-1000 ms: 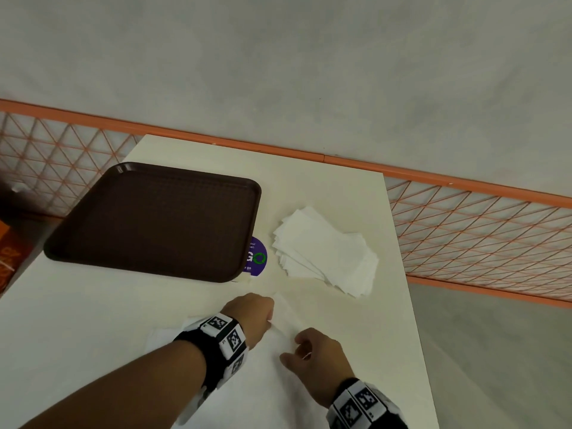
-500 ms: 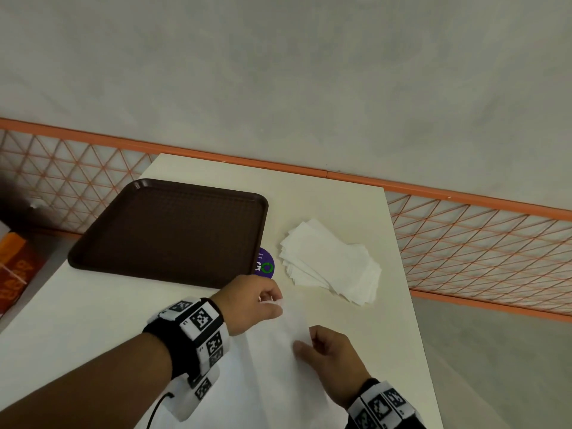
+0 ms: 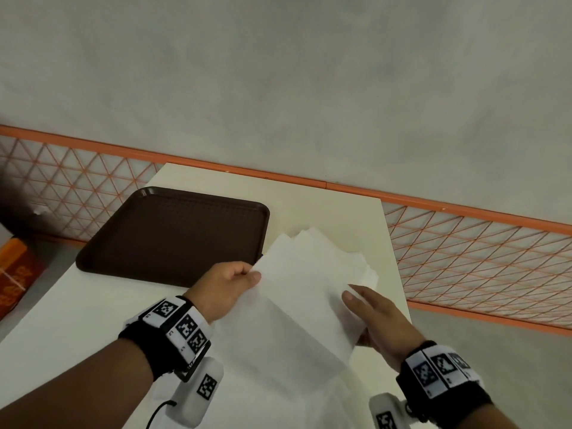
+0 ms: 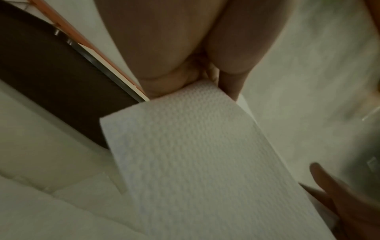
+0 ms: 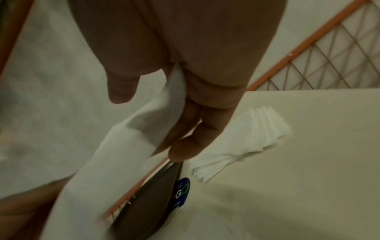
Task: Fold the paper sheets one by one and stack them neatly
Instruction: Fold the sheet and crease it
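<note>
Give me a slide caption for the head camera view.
Both hands lift a folded white paper sheet above the fanned stack of folded sheets beside a brown tray.

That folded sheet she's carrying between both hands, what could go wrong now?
1. The left hand only pinches one corner of the sheet, and the right hand holds the opposite edge with nearly straight fingers, so the fold may spring open or the sheet may slip.
2. The stack is already fanned out; a careless landing could shift it further.
3. The stack lies near the table's right edge, so sheets might slide off.
</note>
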Demonstrator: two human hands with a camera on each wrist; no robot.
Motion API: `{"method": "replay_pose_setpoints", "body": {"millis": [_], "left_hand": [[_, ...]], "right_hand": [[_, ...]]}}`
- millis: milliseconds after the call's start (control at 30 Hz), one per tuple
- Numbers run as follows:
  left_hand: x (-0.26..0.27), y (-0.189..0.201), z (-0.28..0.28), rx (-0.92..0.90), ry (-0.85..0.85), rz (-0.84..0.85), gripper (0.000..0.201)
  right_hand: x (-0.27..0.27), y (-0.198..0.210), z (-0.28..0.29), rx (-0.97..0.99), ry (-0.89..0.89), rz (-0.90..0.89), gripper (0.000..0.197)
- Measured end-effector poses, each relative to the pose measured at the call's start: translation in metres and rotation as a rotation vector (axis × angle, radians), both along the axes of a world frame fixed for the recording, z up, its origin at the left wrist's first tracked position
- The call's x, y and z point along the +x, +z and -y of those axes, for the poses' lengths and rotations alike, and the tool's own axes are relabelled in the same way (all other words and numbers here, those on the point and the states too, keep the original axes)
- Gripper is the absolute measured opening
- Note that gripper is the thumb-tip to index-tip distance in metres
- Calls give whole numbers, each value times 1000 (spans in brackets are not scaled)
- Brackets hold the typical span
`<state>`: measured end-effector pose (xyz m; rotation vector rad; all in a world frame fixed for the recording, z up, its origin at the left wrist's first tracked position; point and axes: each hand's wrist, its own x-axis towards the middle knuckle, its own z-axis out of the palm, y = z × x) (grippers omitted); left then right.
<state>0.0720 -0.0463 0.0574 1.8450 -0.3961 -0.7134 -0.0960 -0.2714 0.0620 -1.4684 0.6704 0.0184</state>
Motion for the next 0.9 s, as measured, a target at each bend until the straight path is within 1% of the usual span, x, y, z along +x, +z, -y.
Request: {"method": "replay_pose_setpoints", "body": {"millis": [67,133,200,267,333,400,433,533,600,700,833,900], "left_hand": [[4,-1,-2,-10,98,4,23],[6,-5,-3,-15,185,-9,20],[4,-9,-3,-12,241,-12,14],[2,-13,-1,-21,269,-14,10],[-2,-12,-1,-45,295,-32,20],[-5,-7,-3,-78,274,-39,32],[-6,-4,-3,-106,245,-46,34],[-10,4,-4,-181,180,-89,28],[-11,5,-4,-162,138,-94,26],[-10,7,-6,-76,67,-7,27],[-8,8,-6,56,58,167,13],[-6,7,-6,87,68,214,8]], "right_hand": [[-7,-1,-7,160,-37,40,34],[-10,-3,-13,257,-126,85,39],[-9,-6,-16,252,-195,119,47],[-8,-5,-18,181,-200,156,54],[-8,-2,-20,121,-197,191,55],[-7,1,-21,95,-191,211,49],[-7,0,-20,85,-192,216,44],[-5,-1,-21,49,-225,213,26],[-4,-3,-19,13,-229,211,21],[-1,-3,-15,-35,-220,214,18],[1,-2,-9,-96,-216,206,14],[2,-3,-6,-122,-223,193,12]]}}
